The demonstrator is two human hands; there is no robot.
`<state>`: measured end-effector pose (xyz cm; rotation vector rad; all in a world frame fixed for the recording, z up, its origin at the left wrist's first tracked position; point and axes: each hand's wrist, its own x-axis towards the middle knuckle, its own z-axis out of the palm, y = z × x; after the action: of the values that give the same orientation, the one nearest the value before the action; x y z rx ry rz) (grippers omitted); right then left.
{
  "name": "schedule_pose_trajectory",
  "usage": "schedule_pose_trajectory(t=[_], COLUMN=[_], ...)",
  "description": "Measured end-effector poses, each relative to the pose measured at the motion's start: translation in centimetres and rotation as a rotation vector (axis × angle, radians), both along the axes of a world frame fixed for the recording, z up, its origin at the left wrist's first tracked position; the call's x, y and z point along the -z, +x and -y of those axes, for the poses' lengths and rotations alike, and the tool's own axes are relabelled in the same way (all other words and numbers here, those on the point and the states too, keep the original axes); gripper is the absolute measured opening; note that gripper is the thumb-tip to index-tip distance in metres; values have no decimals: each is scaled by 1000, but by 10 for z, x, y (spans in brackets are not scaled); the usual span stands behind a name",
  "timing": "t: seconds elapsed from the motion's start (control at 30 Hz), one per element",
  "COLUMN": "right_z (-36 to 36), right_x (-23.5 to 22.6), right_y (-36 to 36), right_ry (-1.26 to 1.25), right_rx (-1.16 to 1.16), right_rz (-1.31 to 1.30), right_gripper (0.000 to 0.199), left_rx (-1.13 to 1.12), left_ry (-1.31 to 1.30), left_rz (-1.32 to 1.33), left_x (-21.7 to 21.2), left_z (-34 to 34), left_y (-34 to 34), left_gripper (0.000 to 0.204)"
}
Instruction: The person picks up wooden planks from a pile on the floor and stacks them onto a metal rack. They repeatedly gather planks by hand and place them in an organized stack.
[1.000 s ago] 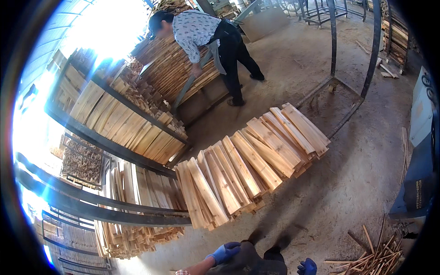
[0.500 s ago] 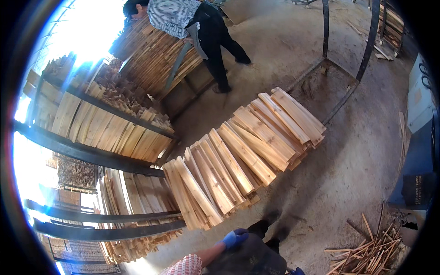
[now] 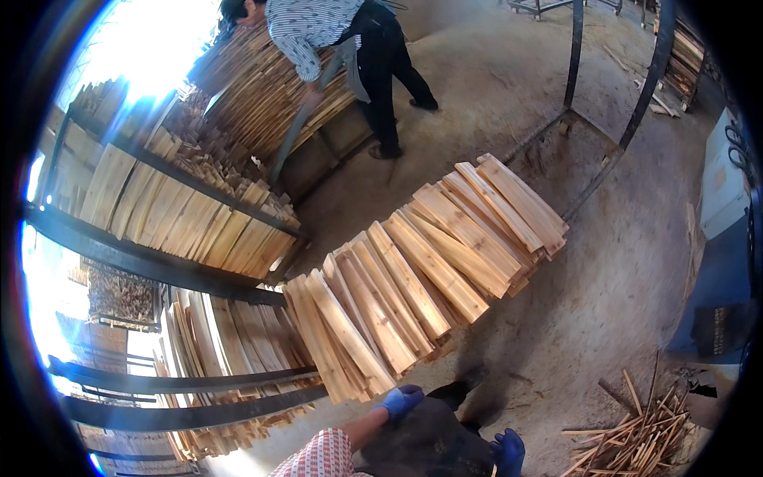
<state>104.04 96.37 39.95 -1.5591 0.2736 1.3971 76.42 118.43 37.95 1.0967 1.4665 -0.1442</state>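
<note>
A long row of pale wooden slats (image 3: 421, 270) is carried in front of the body, the near end resting at the left hand (image 3: 400, 400), which wears a blue glove. The fingers of that hand are curled against the underside of the nearest slats, so a hold on the stack is judged likely, though the grip itself is hidden by the wood. The right hand (image 3: 509, 451), also gloved in blue, is seen low at the near edge, beside dark trousers; whether its fingers are spread or closed cannot be told.

As to progress, much stacking appears done: the metal racks (image 3: 159, 266) on the left are already filled with leaning slats, tier upon tier, while the carried row has not yet been set down anywhere. A loose heap of thin offcuts (image 3: 636, 433) lies on the floor at the near right.

The slats are flat, rough-sawn and rectangular, light yellow with darker grain, overlapped like roof tiles. The rack bars are dark, smooth steel. The floor (image 3: 604, 262) is dusty, grey-brown concrete. At the far side, a second person (image 3: 350, 48) in a striped shirt is bent over another pile.
</note>
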Motion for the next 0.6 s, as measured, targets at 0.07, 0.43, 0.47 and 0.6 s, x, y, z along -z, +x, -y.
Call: schedule_pose_trajectory(t=[0.07,0.43,0.47,0.6], right_z=[2,112,122,231], right_x=[-7,25,18,75], right_y=[3,-12,-22,-49], right_ry=[31,-64,-77,-26], right_rx=[2,14,31,269], right_rz=[-12,-51,-16,-173], right_gripper=[38,40,40,29], left_rx=[-49,-1,12,185], left_ry=[34,65,50,185], left_rz=[-16,57,35,-40], left_x=[3,24,12,-23], left_z=[8,88,97,94], left_y=[-5,-39,-40,-5], left_gripper=[44,44,43,41])
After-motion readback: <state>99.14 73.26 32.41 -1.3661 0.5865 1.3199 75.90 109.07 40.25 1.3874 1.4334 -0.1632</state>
